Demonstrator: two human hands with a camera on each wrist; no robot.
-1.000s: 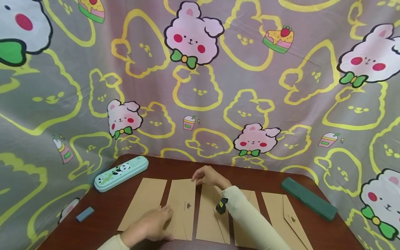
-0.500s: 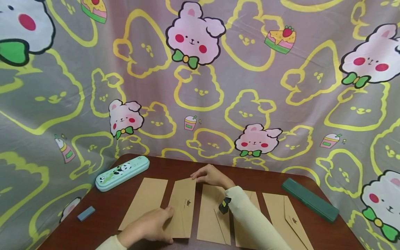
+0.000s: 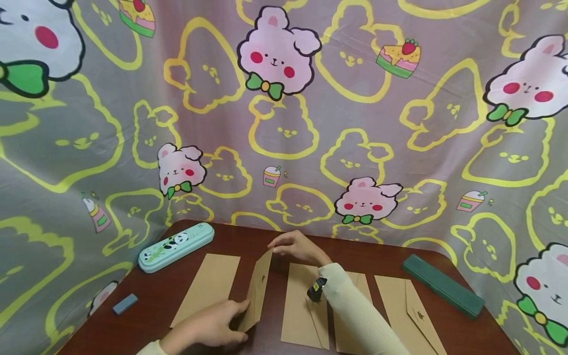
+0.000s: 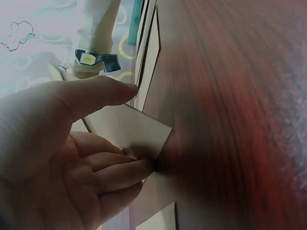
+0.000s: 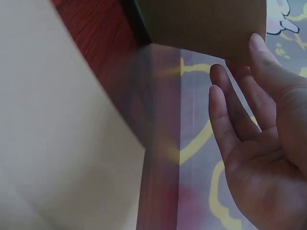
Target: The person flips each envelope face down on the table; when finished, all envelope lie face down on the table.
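A brown paper envelope (image 3: pixel 259 291), second from the left, stands tilted up on its edge above the table. My right hand (image 3: pixel 302 246) pinches its far corner; in the right wrist view the thumb lies on the near face of the envelope (image 5: pixel 206 28), with a finger behind. My left hand (image 3: pixel 208 323) is at the near left edge, thumb and fingers spread apart. In the left wrist view, fingers of the left hand (image 4: pixel 72 148) touch the envelope (image 4: pixel 132 127) near its lower corner, while the thumb stretches above it.
Flat envelopes lie on both sides: one at left (image 3: pixel 208 283), one at centre (image 3: pixel 301 296), one partly under the right sleeve (image 3: pixel 348 315), one at right (image 3: pixel 406 305). A mint panda pencil case (image 3: pixel 177 246), blue eraser-like block (image 3: pixel 125 304) and dark green case (image 3: pixel 443 286) lie around them on the table.
The second envelope has gone from lying flat to tilted steeply, its right side raised and leaning left. My right hand has moved slightly left with its corner; the left hand shifted slightly.
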